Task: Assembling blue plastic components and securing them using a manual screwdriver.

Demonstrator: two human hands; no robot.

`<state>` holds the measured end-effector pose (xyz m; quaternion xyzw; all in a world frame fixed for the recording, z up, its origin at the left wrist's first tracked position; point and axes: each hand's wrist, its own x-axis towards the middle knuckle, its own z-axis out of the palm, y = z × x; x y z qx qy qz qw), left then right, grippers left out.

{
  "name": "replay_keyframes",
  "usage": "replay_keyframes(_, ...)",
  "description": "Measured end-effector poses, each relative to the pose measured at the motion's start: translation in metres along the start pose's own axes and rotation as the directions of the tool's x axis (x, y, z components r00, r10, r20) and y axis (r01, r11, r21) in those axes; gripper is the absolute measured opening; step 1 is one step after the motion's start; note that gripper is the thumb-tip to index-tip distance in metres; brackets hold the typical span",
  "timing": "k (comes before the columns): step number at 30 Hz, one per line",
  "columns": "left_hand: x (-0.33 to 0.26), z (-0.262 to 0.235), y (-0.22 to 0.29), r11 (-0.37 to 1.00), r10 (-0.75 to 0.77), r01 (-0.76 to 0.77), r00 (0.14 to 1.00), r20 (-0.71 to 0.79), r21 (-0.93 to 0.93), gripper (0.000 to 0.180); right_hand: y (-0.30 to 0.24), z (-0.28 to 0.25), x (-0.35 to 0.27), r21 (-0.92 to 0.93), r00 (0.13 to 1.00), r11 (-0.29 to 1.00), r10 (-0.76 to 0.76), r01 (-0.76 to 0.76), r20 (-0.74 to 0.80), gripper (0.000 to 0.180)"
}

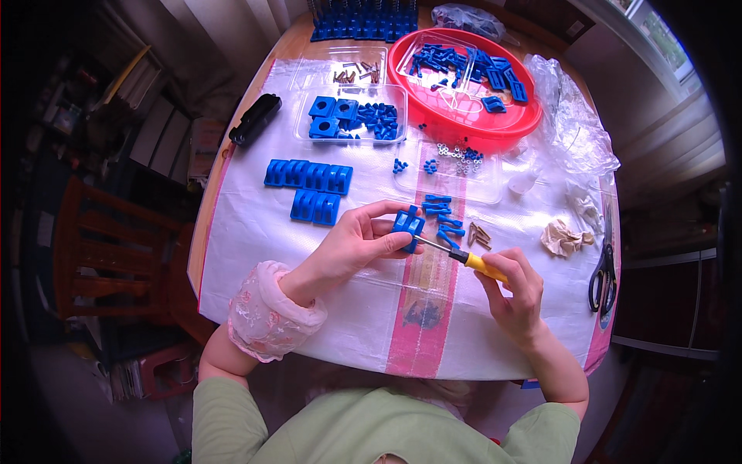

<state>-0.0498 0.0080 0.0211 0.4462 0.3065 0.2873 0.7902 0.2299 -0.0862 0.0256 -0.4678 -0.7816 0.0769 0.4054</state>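
Note:
Between the thumb and fingers of my left hand (pixel 357 238) is a blue plastic block (pixel 408 224) with raised ribs. My right hand (pixel 516 292) is closed round a screwdriver (pixel 485 267) with a yellow and black handle. Its metal shaft reaches left to the block; whether the tip sits in a hole there, I cannot make out. Just beyond lie several slim blue plastic pieces (pixel 448 230) and a few brass-coloured screws or pins (pixel 479 235). Left of my left hand, ribbed blue blocks (pixel 308 176) stand in two rows on the white cloth.
A clear tray (pixel 308 133) holds square blue parts. Behind it a clear lid carries brass-coloured pieces (pixel 358 73). A red basin (pixel 506 124) full of blue parts stands at the back. White rings (pixel 457 155), crumpled paper (pixel 566 238), black scissors (pixel 602 280) and a black case (pixel 256 120) lie around.

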Motion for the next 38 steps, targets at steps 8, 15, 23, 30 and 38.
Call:
replay_keyframes(8,0.002,-0.004,0.001,1.000,-0.006,0.006,1.000,0.021,0.008,0.047,-0.008,0.000,-0.008,0.066,0.998,0.998,0.019,-0.024,0.066,0.037)
replay_keyframes(15,0.003,-0.005,0.001,0.999,-0.014,0.013,1.000,0.024,0.040,0.047,-0.008,0.005,-0.011,0.135,0.997,0.989,0.055,-0.061,0.045,0.036)
replay_keyframes(23,0.001,-0.004,0.001,0.998,-0.009,0.008,1.000,0.018,0.063,0.047,-0.012,0.002,-0.010,0.174,0.990,0.975,0.131,-0.140,0.060,0.029)
replay_keyframes(30,0.001,-0.002,0.000,0.996,-0.005,0.004,1.000,0.014,0.085,0.046,-0.015,-0.002,-0.008,0.198,0.966,0.947,0.233,-0.252,0.116,0.025)
replay_keyframes(38,0.002,-0.004,-0.002,0.995,-0.005,0.003,1.000,0.020,0.102,0.049,-0.013,-0.001,-0.010,0.230,0.950,0.923,0.285,-0.308,0.130,0.024)
